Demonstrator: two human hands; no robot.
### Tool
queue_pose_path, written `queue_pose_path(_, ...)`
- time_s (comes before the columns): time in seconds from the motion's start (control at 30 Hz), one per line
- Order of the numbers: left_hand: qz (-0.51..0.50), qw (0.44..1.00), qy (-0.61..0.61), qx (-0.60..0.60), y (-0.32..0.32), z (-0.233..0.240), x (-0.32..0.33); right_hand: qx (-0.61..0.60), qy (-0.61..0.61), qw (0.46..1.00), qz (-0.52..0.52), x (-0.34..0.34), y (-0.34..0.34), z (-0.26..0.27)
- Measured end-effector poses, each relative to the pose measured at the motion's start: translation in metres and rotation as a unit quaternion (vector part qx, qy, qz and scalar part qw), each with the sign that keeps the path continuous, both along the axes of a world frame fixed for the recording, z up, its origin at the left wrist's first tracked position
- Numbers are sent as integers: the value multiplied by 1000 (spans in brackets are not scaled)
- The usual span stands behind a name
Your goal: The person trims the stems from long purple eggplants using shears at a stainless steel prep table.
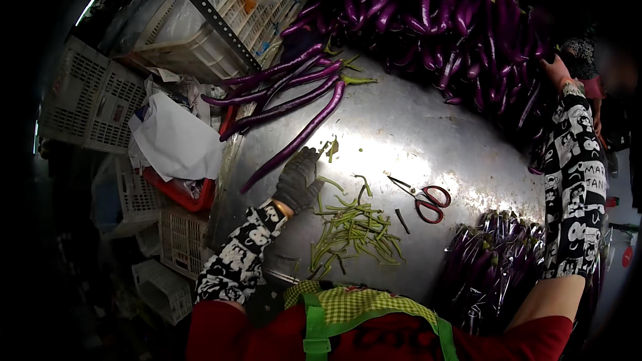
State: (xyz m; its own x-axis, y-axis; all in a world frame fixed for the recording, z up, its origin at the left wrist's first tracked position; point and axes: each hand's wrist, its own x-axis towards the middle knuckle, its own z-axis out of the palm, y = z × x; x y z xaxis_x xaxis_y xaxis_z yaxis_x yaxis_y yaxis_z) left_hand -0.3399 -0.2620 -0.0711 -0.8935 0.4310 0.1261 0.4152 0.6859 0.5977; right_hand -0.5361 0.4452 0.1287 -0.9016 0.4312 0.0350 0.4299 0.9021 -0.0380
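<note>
My left hand (299, 179), in a dark grey glove, rests on the metal table (441, 135) with nothing seen in it. Just beyond it lie several long purple eggplants (306, 133) with green stems. Nearer to me is a loose pile of cut green stems (356, 230). Red-handled scissors (424, 200) lie partly spread to the right of that pile. My right hand (555, 71) reaches to the right edge of a big heap of eggplants (441, 20); its fingers are partly hidden, and whether they grip one does not show.
Eggplants in clear plastic wrap (489, 265) stand at the near right. A red basket (200, 199) with white paper (178, 140) and plastic crates (93, 95) are on the left. A perforated metal upright (210, 12) rises at the table's back left. Part of another person (589, 65) shows at the far right.
</note>
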Motion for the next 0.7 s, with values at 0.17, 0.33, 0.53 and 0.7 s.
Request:
queue_pose_path(0.17, -20, 990, 68, -119, 50, -28, -34, 72, 291, 949, 94, 99, -88, 50)
queue_pose_path(0.33, -102, 991, 30, -78, 46, -53, -17, -292, 295, 874, 254, 205, -304, -9)
queue_pose_path(0.53, -224, 970, -80, 46, 25, -3, 55, -468, 8, 876, 117, 365, -408, -138)
queue_pose_path(0.7, -231, 954, -18, -190, -12, 26, 134, -265, 29, 953, 145, 421, -441, -203)
